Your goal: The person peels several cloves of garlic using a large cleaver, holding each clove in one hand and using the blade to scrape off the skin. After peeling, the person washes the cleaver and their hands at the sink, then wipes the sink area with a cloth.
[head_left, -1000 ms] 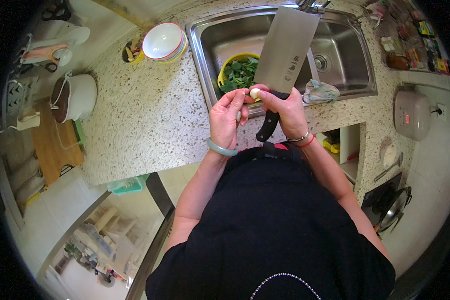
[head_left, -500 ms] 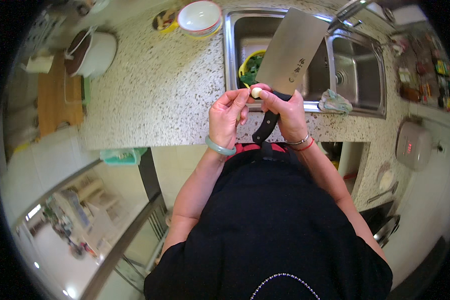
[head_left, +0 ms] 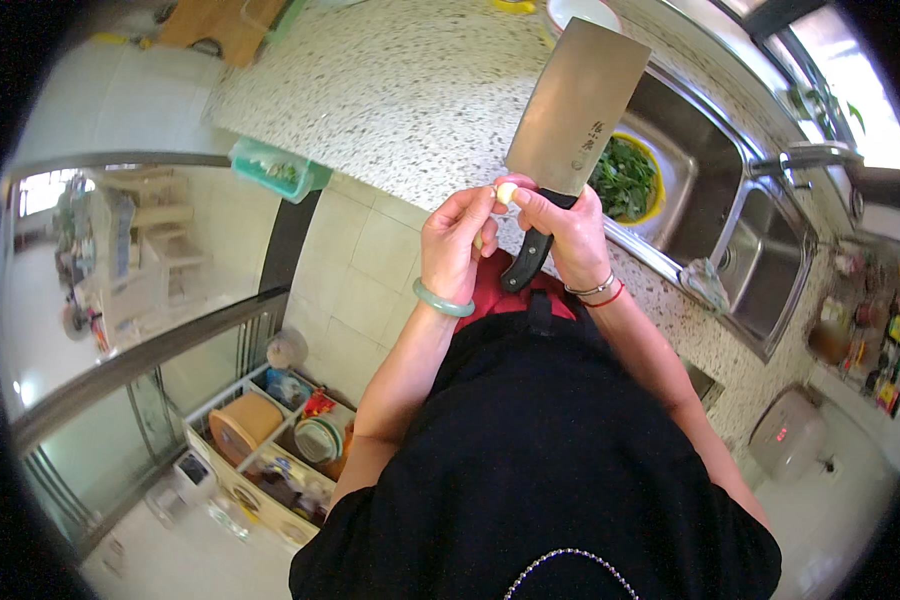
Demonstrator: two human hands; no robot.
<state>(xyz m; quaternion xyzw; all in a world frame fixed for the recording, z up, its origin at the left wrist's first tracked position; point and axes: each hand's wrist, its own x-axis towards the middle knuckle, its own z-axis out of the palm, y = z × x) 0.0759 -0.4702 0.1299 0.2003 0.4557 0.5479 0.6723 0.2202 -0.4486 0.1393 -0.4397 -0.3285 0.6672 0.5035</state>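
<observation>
The right hand (head_left: 570, 235) grips a cleaver (head_left: 570, 110) by its black handle. The left hand (head_left: 457, 245) pinches a garlic clove (head_left: 507, 193) against the blade, near the counter (head_left: 390, 90) edge.

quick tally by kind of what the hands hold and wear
cleaver: 1, in the right hand
garlic clove: 1, pinched between the left hand and the right
bangle: 1, left wrist
wrist bands: 2, right wrist
total: 5

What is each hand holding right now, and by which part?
The right hand grips the cleaver by its black handle. The left hand pinches a small pale garlic clove at the fingertips, against the blade's heel.
</observation>
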